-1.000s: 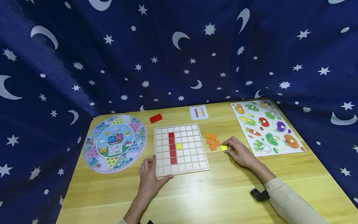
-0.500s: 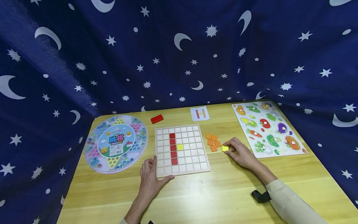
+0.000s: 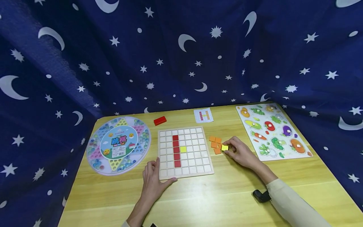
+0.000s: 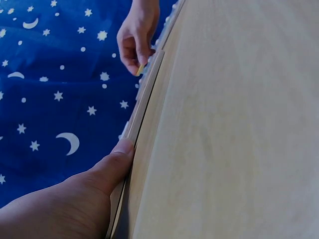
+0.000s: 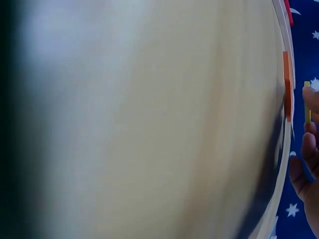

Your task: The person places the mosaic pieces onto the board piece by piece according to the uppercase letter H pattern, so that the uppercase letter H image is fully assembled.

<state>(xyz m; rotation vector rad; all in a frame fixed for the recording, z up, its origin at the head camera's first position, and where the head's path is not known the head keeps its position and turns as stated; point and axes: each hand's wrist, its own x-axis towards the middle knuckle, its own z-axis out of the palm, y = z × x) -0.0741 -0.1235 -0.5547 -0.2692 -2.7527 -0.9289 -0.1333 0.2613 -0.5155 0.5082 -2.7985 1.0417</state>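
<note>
A square wooden grid board (image 3: 195, 170) lies on the table, with several red tiles (image 3: 176, 149) in one column and a yellow tile (image 3: 183, 149) to their right. At its near left corner, my left hand (image 3: 152, 179) touches the board, thumb along the front edge and index finger along the left edge; in the left wrist view the thumb (image 4: 112, 167) presses that edge. My right hand (image 3: 242, 153) pinches another yellow tile (image 3: 224, 148) between thumb and fingers, raised off the table in the right wrist view. Several orange tiles (image 3: 215, 139) lie loose just left of it.
A pattern card (image 3: 203, 115) and a red tile stack (image 3: 160, 120) lie behind the board. To the left is a round marble board game (image 3: 146, 154); to the right, a vegetable puzzle (image 3: 265, 156). A starry curtain (image 3: 181, 72) hangs behind the table.
My right hand has lifted the yellow tile off the table and moved it slightly left, beside the orange tiles. The left hand stays at the board's corner.
</note>
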